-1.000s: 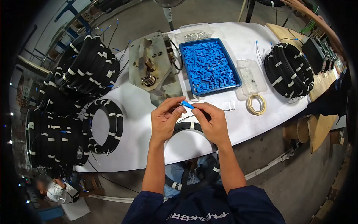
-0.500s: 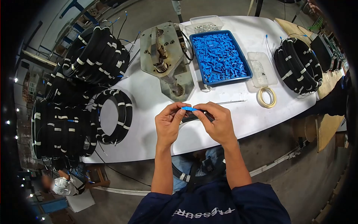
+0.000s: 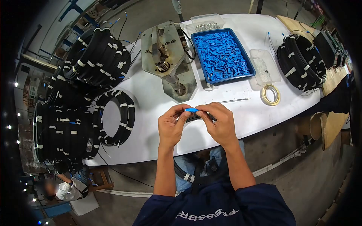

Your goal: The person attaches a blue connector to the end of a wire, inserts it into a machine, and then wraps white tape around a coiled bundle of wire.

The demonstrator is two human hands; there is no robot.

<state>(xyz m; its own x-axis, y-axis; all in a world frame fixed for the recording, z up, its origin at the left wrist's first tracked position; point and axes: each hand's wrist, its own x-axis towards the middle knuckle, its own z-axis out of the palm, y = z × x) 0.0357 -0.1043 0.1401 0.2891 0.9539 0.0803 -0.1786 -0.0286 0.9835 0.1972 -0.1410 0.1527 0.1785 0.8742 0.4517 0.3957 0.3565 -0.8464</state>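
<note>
Between my two hands, just past the table's near edge, is a small blue connector (image 3: 191,110). The fingertips of my left hand (image 3: 172,122) pinch its left end. My right hand (image 3: 217,121) pinches the right end with thumb and forefinger. A black cable (image 3: 194,118) passes behind my fingers, and part of it is hidden by them. Beyond my hands stands a metal hand press (image 3: 166,56) with a spring. To its right, a blue tray (image 3: 230,80) holds several loose blue pieces.
Taped black cable coils (image 3: 96,60) are stacked at the left; a single coil (image 3: 126,116) lies nearer. Right of the tray are a clear plastic box (image 3: 269,69), a tape roll (image 3: 277,95) and another coil (image 3: 301,66). A co-worker (image 3: 69,188) is at lower left.
Both hands keep their pinch on the blue connector and have barely moved. The view has shifted slightly. The co-worker at lower left has changed posture a little.
</note>
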